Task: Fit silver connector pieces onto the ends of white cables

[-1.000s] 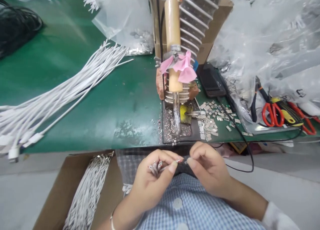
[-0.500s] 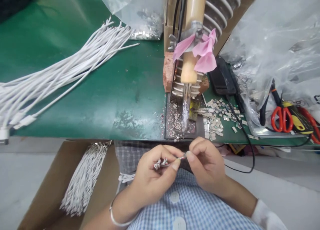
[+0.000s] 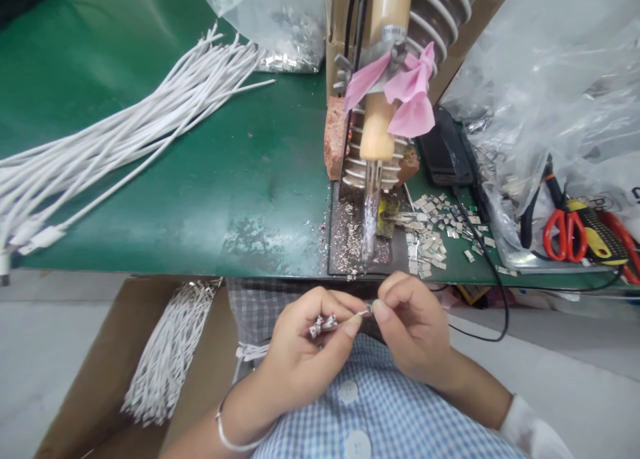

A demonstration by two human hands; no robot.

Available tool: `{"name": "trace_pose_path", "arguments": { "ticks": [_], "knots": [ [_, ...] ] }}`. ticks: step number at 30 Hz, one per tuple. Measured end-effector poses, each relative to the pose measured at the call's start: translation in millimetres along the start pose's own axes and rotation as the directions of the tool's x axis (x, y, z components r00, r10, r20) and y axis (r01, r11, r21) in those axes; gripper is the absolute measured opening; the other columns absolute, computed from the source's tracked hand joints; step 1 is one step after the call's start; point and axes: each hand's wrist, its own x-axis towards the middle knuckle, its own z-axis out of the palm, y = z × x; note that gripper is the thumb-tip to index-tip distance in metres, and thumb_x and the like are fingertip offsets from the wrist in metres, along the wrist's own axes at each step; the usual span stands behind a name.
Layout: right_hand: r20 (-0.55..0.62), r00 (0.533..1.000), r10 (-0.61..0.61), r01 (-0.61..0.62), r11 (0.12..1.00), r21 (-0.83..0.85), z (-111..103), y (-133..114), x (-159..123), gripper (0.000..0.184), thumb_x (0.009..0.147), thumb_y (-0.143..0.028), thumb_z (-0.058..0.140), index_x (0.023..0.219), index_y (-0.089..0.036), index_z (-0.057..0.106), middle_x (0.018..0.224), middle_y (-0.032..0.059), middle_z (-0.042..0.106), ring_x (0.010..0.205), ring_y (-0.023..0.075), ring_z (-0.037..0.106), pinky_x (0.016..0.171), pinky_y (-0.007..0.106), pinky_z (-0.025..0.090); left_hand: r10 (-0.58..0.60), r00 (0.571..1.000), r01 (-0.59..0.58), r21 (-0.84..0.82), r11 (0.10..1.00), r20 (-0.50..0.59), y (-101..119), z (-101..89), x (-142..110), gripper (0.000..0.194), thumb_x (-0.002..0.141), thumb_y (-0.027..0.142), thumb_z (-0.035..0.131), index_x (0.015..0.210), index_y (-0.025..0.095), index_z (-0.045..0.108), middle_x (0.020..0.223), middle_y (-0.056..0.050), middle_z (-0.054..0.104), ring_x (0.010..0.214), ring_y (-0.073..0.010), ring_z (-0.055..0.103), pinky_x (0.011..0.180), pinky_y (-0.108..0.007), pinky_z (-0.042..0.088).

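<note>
In front of my lap, my left hand (image 3: 307, 356) is closed around several white cables, whose stripped ends (image 3: 323, 324) poke out between the fingers. One cable end (image 3: 365, 312) reaches from its thumb and forefinger towards the other hand. My right hand (image 3: 417, 332) pinches at the tip of that end, where a small dark or metallic bit shows, too small to make out. Just above both hands, a soldering iron (image 3: 379, 142) with a wooden handle points down over a tray (image 3: 397, 252) strewn with solder crumbs.
White cables (image 3: 125, 126) lie across the green table (image 3: 190, 199) at left. Small metal connectors (image 3: 430, 246) are scattered right of the iron, near a phone (image 3: 447, 149), red-handled scissors (image 3: 565, 234) and plastic bags (image 3: 550, 66). Below left, a cardboard box (image 3: 100, 352) holds more cables.
Both hands keep nearly the same grip and position, tips together. The whole view has shifted slightly, with the table things a little higher and further left.
</note>
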Motion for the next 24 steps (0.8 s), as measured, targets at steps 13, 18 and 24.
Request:
{"name": "trace_pose_path", "arguments": {
  "ticks": [13, 18, 24],
  "knots": [
    [-0.061, 0.996, -0.068, 0.071, 0.997, 0.041, -14, 1, -5, 0.021, 0.098, -0.017, 0.044, 0.098, -0.021, 0.065, 0.071, 0.0003, 0.055, 0.064, 0.0137, 0.055, 0.054, 0.025, 0.043, -0.051, 0.998, 0.049, -0.044, 0.998, -0.029, 5, -3.4, 5, 0.016, 0.086, 0.008, 0.064, 0.077, 0.020, 0.065, 0.089, 0.000, 0.076, 0.073, -0.0106, 0.069, 0.062, -0.019, 0.053],
    [0.048, 0.974, -0.222, 0.226, 0.966, -0.124, -21, -8, 0, 0.023, 0.097, -0.019, 0.047, 0.113, -0.019, 0.065, 0.063, -0.0021, 0.051, 0.055, 0.0136, 0.050, 0.050, 0.027, 0.041, -0.156, 0.987, 0.150, -0.143, 0.978, -0.035, 13, -2.9, 16, 0.016, 0.085, 0.008, 0.065, 0.074, 0.019, 0.064, 0.086, 0.000, 0.077, 0.072, -0.0105, 0.069, 0.062, -0.018, 0.052],
    [0.051, 0.968, -0.248, 0.253, 0.952, -0.172, -18, -12, 13, 0.017, 0.088, -0.006, 0.051, 0.093, -0.020, 0.059, 0.071, -0.0006, 0.058, 0.061, 0.0122, 0.056, 0.054, 0.024, 0.046, -0.215, 0.976, 0.203, -0.195, 0.960, -0.044, 19, -1.4, 24, 0.016, 0.087, 0.010, 0.065, 0.074, 0.019, 0.063, 0.087, 0.000, 0.077, 0.073, -0.0101, 0.069, 0.062, -0.018, 0.050]
  ]
}}
